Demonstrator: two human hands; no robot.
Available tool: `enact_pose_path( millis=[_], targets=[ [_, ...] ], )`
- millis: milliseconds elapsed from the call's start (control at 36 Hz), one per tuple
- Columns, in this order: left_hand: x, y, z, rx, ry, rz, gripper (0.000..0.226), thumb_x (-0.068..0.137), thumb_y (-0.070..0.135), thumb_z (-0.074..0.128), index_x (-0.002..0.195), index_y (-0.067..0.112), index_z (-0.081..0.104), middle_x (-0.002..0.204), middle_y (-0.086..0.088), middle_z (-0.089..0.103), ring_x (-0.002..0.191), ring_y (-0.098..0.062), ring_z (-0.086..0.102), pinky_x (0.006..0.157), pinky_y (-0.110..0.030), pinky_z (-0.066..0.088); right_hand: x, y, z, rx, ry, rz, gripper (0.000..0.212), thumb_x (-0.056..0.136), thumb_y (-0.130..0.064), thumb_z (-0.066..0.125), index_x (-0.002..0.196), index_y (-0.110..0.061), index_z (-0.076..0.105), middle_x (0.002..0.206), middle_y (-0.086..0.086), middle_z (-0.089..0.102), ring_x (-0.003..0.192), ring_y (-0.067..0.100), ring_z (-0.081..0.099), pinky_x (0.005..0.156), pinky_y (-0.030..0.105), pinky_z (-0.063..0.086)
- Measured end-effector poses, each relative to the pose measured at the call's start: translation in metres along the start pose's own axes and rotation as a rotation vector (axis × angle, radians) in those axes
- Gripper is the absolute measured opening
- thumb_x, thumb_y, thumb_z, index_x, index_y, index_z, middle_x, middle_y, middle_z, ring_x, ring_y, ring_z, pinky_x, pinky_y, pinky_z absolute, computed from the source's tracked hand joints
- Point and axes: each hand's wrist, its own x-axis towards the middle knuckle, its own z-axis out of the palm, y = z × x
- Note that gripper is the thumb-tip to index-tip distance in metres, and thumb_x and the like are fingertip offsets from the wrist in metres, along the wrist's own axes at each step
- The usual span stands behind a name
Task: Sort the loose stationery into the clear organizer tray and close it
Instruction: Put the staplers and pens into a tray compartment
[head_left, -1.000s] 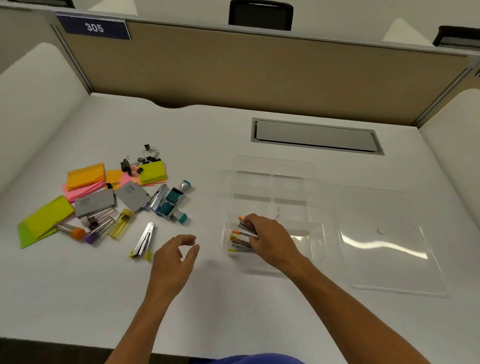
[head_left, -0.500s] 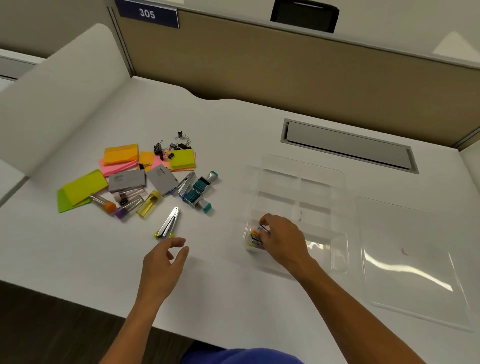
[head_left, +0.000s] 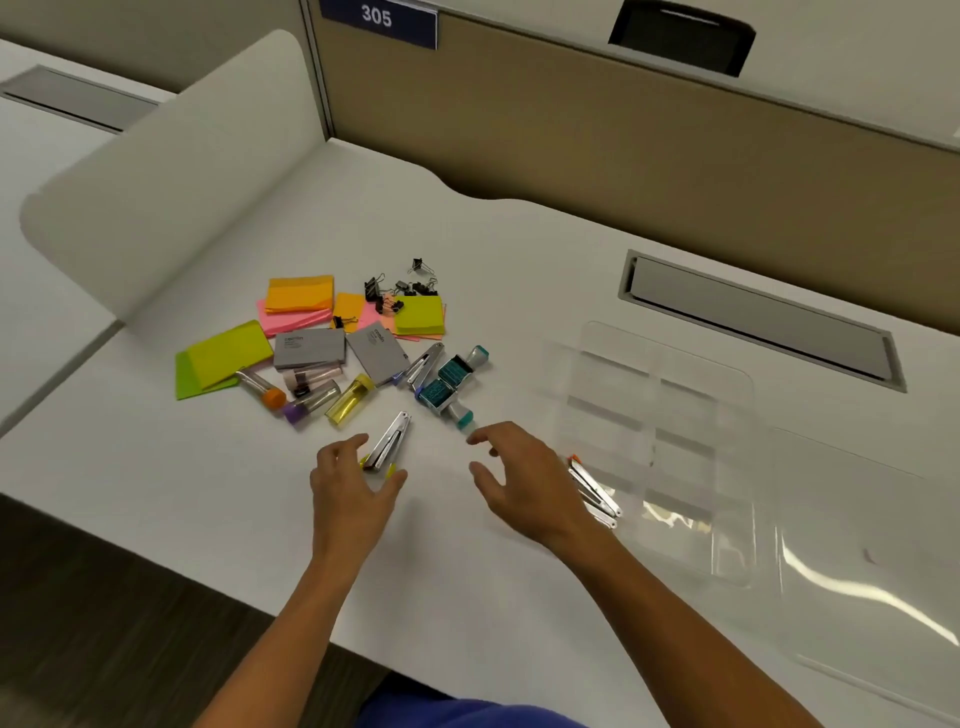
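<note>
The clear organizer tray (head_left: 654, 364) lies open on the white desk, with several metal staple removers (head_left: 595, 491) in its near-left compartment. Its clear lid (head_left: 862, 561) lies flat to the right. My left hand (head_left: 353, 488) reaches around the near end of a silver staple remover with yellow tips (head_left: 389, 441), thumb and fingers spread on either side of it. My right hand (head_left: 519, 478) hovers just left of the tray, fingers relaxed and holding nothing. Loose sticky notes (head_left: 301, 293), binder clips (head_left: 400, 291), grey boxes (head_left: 309, 348), small tubes (head_left: 311, 400) and teal stamps (head_left: 449, 384) lie at the left.
A grey cable hatch (head_left: 758, 322) is set into the desk behind the tray. A tan partition (head_left: 623, 145) runs along the back and a white curved divider (head_left: 171, 171) stands at the left. The desk's front edge is close to my arms.
My right hand has come out of the tray and moved left, leaving the staple removers inside. My left hand has moved forward to the yellow-tipped staple remover. The camera has swung left.
</note>
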Motion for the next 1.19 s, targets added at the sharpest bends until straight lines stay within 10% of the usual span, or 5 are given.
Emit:
enact_pose_path(
  millis=[500,750,917,1194],
  targets=[
    [0.043,-0.017,0.008,0.262,-0.178,0.101,0.050,0.086,0.032,0.070,0.131,0.018,0.054,0.123,-0.004,0.057,0.106,-0.016,0.047,0.088,-0.027,0.045,0.033,-0.031,0.063,-0.124,-0.123,-0.043,0.065,0.091,-0.036,0.066,0.147,-0.034,0.033,0.157,-0.003,0.030,0.137,0.021,0.041,0.103,0.035,0.046],
    [0.064,0.001,-0.020,0.019,-0.619,0.138,0.038,0.083,0.032,0.072,0.117,0.029,0.058,0.114,0.009,0.057,0.096,-0.007,0.054,0.077,-0.015,0.043,0.031,-0.035,0.074,-0.342,-0.005,-0.147,0.081,0.087,-0.036,0.070,0.153,-0.024,0.025,0.160,0.010,0.027,0.149,0.034,0.023,0.117,0.045,0.023],
    [0.067,0.035,-0.033,0.120,-0.939,0.334,0.031,0.078,0.037,0.074,0.102,0.042,0.055,0.099,0.022,0.057,0.093,-0.004,0.056,0.070,-0.013,0.040,0.017,-0.031,0.059,-0.140,-0.118,0.041,0.066,0.091,-0.037,0.063,0.148,-0.029,0.032,0.124,-0.001,0.066,0.103,0.021,0.063,0.094,0.039,0.052],
    [0.100,0.088,-0.029,0.190,-1.196,0.344,0.028,0.085,0.046,0.067,0.106,0.028,0.063,0.094,0.010,0.073,0.089,-0.001,0.067,0.082,-0.025,0.051,-0.044,-0.033,0.058,0.428,0.013,0.406,0.014,0.096,-0.043,0.055,0.092,-0.031,0.059,0.074,-0.014,0.060,0.068,0.006,0.056,0.062,0.019,0.046]
  ],
)
